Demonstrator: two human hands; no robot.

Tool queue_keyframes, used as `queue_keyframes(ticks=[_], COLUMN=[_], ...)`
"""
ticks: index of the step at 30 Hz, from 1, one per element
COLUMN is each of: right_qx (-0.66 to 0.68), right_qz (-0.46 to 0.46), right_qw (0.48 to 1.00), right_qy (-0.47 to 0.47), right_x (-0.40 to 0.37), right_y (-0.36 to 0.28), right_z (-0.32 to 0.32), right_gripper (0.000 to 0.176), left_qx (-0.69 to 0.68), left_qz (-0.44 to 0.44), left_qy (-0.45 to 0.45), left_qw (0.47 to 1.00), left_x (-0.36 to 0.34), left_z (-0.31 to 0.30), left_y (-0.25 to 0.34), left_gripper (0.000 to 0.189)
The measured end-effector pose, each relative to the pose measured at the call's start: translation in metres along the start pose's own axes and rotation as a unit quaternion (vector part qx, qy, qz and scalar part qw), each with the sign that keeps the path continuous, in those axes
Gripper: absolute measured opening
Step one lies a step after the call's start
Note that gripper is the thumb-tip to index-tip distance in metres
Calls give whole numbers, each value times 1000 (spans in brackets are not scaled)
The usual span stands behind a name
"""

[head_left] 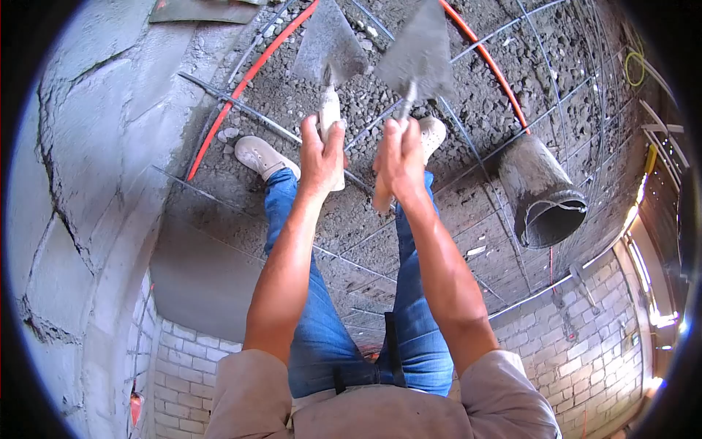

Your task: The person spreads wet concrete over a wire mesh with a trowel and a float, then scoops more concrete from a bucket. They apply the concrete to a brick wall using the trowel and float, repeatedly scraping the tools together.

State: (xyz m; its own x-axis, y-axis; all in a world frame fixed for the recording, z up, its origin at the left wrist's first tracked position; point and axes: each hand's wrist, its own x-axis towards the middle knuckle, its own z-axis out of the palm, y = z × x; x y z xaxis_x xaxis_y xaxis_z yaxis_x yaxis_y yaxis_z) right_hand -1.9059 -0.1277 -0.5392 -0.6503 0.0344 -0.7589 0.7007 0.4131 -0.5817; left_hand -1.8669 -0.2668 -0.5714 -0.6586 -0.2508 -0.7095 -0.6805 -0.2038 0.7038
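My left hand [322, 155] is closed round the pale handle of a trowel [329, 45], whose grey triangular blade points away from me. In my right hand [401, 157] is a second trowel [420, 55], its blade smeared with wet-looking mortar and slightly blurred. The two blades lie side by side with a narrow gap between them, over the gravel [369, 110] in front of my feet. Both wrists are held in front of my thighs, and the fingers wrap fully round the handles.
Steel bars [256, 117] cross the gravel in a grid. Orange conduits [248, 77] run along both sides. A large grey pipe [537, 172] lies at the right. A rough plastered wall [95, 161] rises on the left. Light shoes [259, 155] stand among the bars.
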Motion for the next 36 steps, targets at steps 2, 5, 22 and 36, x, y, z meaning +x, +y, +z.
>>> queue_keyframes(ticks=[2,5,22,36], right_qx=[-116,-46,262,261], right_qz=[-4,-5,71,-19], right_qw=[989,996,956,960], right_qy=[-89,-77,-112,-98], right_x=[12,9,4,-21], right_y=[10,14,13,17], right_z=[0,-4,2,2], right_gripper=[38,46,35,27], left_qx=[4,16,-45,-214], left_qz=[-19,-76,-93,-201], left_qy=[-20,-7,-46,-107], left_qw=[1000,997,994,950], left_x=[-1,-2,-45,-26], left_z=[6,-1,-3,9], left_y=[4,0,-4,-26], left_gripper=[37,45,33,25])
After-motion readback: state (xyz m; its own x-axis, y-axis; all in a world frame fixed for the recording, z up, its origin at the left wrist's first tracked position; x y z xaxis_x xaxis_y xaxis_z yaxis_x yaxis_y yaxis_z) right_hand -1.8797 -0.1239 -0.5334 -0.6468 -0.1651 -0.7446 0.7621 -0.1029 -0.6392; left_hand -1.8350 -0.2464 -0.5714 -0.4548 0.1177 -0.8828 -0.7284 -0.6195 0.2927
